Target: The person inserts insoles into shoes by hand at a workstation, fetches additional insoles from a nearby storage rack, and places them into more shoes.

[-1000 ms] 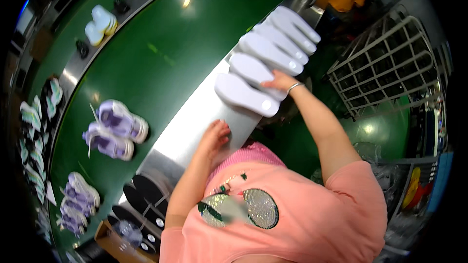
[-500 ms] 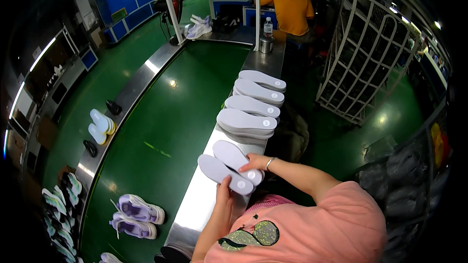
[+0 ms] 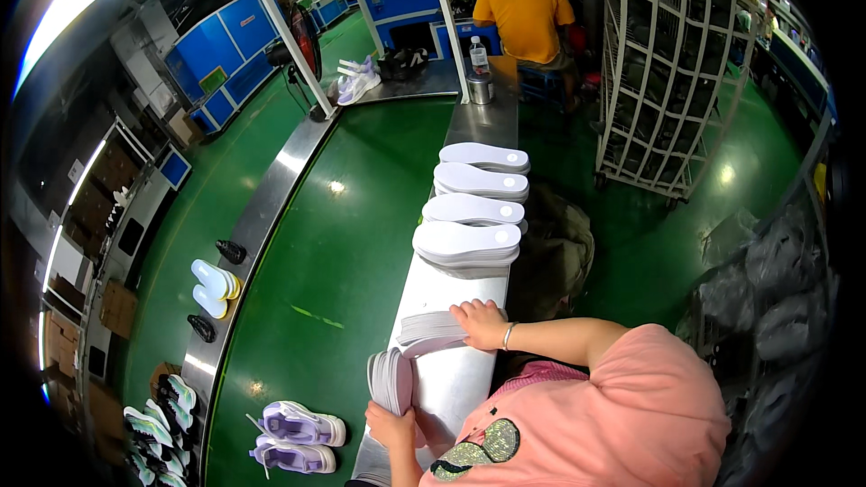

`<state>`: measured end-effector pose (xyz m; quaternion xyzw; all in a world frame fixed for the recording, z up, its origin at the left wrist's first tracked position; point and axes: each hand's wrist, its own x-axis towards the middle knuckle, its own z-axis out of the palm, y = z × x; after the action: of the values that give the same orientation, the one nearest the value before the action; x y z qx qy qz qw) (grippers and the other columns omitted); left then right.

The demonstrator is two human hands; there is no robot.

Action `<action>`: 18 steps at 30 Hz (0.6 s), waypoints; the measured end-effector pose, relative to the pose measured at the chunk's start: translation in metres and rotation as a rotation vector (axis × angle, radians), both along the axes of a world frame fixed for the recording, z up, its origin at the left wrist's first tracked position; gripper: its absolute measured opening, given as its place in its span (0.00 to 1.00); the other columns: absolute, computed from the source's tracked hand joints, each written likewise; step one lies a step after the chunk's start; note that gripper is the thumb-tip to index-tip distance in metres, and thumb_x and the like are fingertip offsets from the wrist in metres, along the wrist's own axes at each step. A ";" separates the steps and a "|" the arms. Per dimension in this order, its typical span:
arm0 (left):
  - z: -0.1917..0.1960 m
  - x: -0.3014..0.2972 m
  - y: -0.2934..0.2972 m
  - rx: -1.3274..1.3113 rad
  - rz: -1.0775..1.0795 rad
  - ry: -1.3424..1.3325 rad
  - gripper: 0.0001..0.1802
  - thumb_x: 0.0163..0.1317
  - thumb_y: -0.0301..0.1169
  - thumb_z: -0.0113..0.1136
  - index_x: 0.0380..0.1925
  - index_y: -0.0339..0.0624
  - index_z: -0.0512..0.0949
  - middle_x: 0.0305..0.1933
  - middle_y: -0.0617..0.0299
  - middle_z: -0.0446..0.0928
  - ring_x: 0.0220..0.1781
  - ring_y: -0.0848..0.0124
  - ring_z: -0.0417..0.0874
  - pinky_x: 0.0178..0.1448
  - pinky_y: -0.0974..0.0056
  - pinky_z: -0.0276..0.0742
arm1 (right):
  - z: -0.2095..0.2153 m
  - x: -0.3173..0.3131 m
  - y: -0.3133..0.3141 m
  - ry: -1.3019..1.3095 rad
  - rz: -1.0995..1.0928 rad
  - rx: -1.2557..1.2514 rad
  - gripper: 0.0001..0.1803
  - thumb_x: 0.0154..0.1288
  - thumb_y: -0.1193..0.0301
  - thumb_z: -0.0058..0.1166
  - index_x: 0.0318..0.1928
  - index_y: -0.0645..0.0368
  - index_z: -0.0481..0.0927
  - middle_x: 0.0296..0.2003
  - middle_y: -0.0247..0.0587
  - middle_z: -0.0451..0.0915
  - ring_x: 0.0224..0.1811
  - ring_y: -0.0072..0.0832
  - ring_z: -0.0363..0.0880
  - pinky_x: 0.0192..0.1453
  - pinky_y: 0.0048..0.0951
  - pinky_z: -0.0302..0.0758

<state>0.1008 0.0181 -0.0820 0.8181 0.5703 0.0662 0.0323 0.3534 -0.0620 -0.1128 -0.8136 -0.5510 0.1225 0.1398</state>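
Note:
Two bundles of white-grey shoe insoles stand on edge on the metal ledge in front of me, their layered sides showing. My left hand is closed round the lower end of the nearer insole stack. The right hand grips the right end of the other insole stack, thumb and fingers bent over it. The two bundles meet at an angle, close together. Beyond them several more insole piles lie flat in a row along the metal ledge, each with a round mark at its right end.
Purple-white sneakers sit on the green surface to the left. Pale blue insoles and black items rest on the far rail. A bottle stands on a can. A wire cage cart and a seated person in orange are beyond.
Both insole bundles have turned from lying face up to standing on edge. My hands have moved apart, the right one over its stack's end. The whole view has shifted with my head.

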 end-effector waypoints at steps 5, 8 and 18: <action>-0.006 0.003 -0.002 -0.057 -0.039 -0.200 0.39 0.31 0.39 0.67 0.44 0.32 0.62 0.37 0.47 0.71 0.40 0.51 0.72 0.44 0.53 0.67 | 0.006 0.003 0.001 0.158 -0.142 0.008 0.32 0.43 0.63 0.58 0.50 0.57 0.60 0.40 0.43 0.69 0.45 0.38 0.69 0.43 0.43 0.66; 0.011 0.004 -0.021 -0.171 -0.017 -0.122 0.36 0.33 0.38 0.66 0.43 0.31 0.63 0.35 0.48 0.71 0.40 0.51 0.72 0.44 0.53 0.67 | 0.002 0.002 -0.005 0.221 -0.214 0.035 0.32 0.44 0.63 0.58 0.49 0.57 0.61 0.40 0.45 0.69 0.45 0.40 0.68 0.44 0.42 0.66; 0.021 -0.013 -0.016 -0.433 -0.057 -0.125 0.41 0.51 0.51 0.48 0.54 0.26 0.55 0.52 0.34 0.61 0.56 0.49 0.63 0.60 0.57 0.54 | -0.004 -0.034 -0.012 0.245 -0.072 -0.014 0.33 0.45 0.63 0.57 0.52 0.58 0.58 0.43 0.47 0.69 0.47 0.41 0.67 0.47 0.41 0.65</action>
<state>0.0875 0.0020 -0.0613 0.8022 0.5447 -0.0083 0.2444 0.3195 -0.0739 -0.1164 -0.8128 -0.4992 0.2197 0.2045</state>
